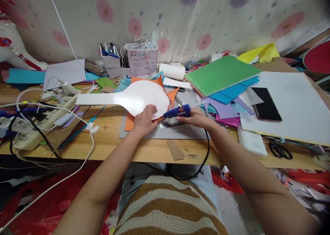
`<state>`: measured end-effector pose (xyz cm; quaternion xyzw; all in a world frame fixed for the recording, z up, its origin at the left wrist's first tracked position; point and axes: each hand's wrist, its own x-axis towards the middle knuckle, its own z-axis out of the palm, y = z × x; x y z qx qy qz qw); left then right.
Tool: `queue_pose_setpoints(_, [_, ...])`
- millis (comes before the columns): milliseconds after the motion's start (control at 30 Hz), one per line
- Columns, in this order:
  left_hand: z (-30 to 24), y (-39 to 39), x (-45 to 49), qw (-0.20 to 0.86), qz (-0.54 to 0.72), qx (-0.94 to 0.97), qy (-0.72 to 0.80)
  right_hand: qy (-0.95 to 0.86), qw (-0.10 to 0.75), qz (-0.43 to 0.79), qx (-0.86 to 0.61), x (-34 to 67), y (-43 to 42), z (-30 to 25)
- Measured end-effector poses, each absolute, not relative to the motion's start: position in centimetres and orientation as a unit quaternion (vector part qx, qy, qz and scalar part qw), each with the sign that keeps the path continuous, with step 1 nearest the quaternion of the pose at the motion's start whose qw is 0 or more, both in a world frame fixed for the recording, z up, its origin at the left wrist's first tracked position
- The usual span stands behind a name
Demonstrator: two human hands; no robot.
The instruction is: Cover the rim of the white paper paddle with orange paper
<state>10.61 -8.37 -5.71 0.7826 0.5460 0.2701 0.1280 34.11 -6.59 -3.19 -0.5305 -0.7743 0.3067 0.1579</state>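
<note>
A white paddle-shaped board (140,96) with a long handle lies over an orange sheet (129,122) on the grey cutting mat (165,134). My left hand (146,119) grips the board's near edge, fingers bent over its rounded end. In my right hand (194,118) is a blue hot glue gun (177,111), its nozzle pointing left at that edge beside my left fingers. From the gun a black cord runs down over the table edge. A pointed orange scrap (173,95) sticks out past the board's right side. A metal ruler (171,124) lies partly beneath the gun.
On the left, a power strip (48,121) trails tangled cables. Pen boxes (143,61) and a white roll (172,71) stand behind. To the right are a green sheet (223,75), coloured paper, a black phone (266,103) and scissors (280,149). A cardboard scrap (175,150) lies near the front edge.
</note>
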Motion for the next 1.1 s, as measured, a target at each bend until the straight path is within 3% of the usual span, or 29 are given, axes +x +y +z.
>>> queue_pose_setpoints(1100, [-5.8,-8.3,10.4,0.136,0.271,0.78,0.547,-0.776,0.129,0.248,-0.565,35.7,-5.1,-1.6])
